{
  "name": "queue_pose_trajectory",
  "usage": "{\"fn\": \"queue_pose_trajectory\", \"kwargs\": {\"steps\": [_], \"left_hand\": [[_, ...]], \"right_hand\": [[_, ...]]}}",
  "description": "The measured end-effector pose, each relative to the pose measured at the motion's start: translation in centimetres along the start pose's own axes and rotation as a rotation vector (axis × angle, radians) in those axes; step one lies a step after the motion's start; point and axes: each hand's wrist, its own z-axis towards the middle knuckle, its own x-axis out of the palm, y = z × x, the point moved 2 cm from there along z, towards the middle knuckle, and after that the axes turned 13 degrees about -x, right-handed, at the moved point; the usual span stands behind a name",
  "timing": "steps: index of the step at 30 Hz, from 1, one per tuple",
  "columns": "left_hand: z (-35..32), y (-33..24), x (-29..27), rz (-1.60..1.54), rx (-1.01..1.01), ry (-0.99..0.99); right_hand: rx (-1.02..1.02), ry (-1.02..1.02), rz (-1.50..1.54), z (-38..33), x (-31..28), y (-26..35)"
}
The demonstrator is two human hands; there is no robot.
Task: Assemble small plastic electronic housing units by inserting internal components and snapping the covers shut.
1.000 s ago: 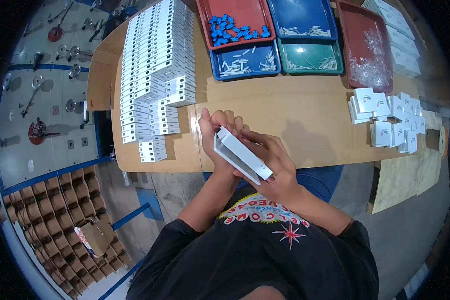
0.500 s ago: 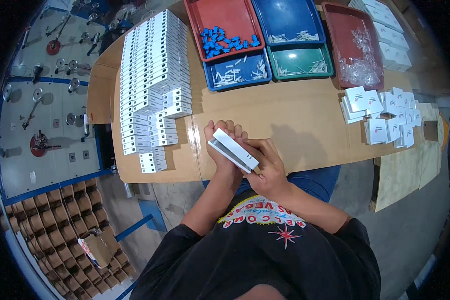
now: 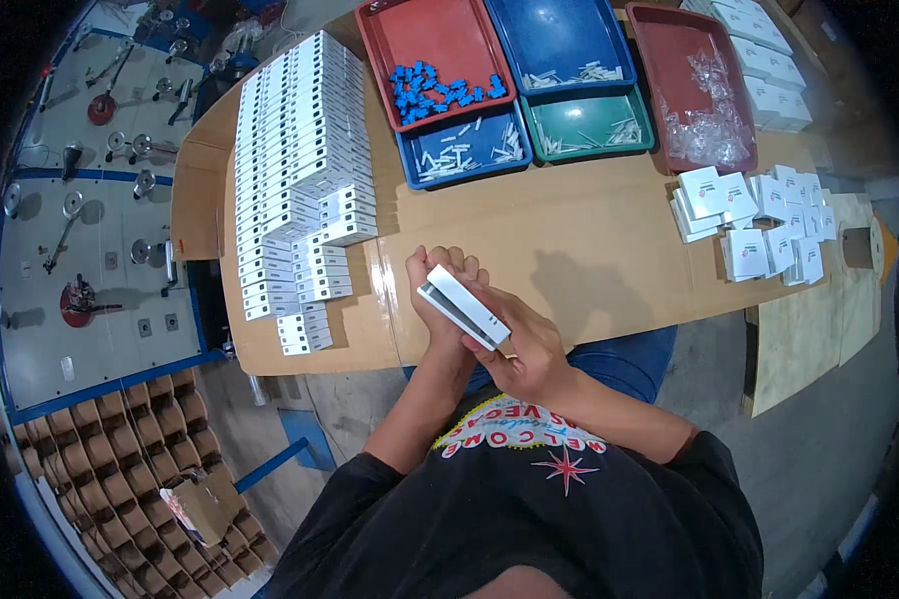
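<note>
A small flat white box (image 3: 472,299) is held tilted just beyond my lap, at the near edge of the cardboard-covered table. A dark gap runs along its upward side, between two white panels. My left hand (image 3: 431,304) is closed around its far left end, with fingers curled behind it. My right hand (image 3: 531,344) grips the near right end, its thumb against the lower corner and its other fingers partly hidden behind the box. What lies inside the gap cannot be made out.
Tall stacks of white boxes (image 3: 304,150) stand on the left of the table (image 3: 489,235). At the back are a red tray (image 3: 439,40) with blue pieces, blue and green trays (image 3: 589,145) of white pieces, and another red tray (image 3: 674,60) with clear plastic. White packets (image 3: 747,255) lie at the right.
My right hand has shifted its grip: the fingers have slid behind the box and the thumb now presses its near lower corner. The left hand keeps its hold.
</note>
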Motion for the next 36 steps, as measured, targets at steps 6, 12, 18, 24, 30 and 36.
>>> {"fn": "queue_pose_trajectory", "kwargs": {"steps": [6, 12, 18, 24, 30, 36], "left_hand": [[-0.2, -0.3, 1.1, 0.013, 0.034, -0.044], [-0.2, -0.8, 1.0, 0.102, 0.112, -0.091], [0.0, -0.4, 0.7, 0.089, 0.132, -0.190], [0.1, -0.3, 0.6, 0.124, 0.156, -0.216], [0.2, -1.2, 0.6, 0.177, 0.285, -0.268], [-1.5, -1.6, 1.9, 0.494, 0.425, -0.292]], "right_hand": [[0.070, -0.111, -0.007, 1.5, -0.5, 1.5], [0.099, -0.084, -0.065, 1.0, -0.4, 1.4], [0.120, -0.064, -0.064, 0.3, -0.1, 0.8], [0.163, -0.060, -0.003, 0.1, -0.1, 0.7], [0.177, 0.000, -0.006, 1.9, -1.1, 1.0], [0.320, 0.029, 0.069, 1.4, -0.9, 0.9]]}}
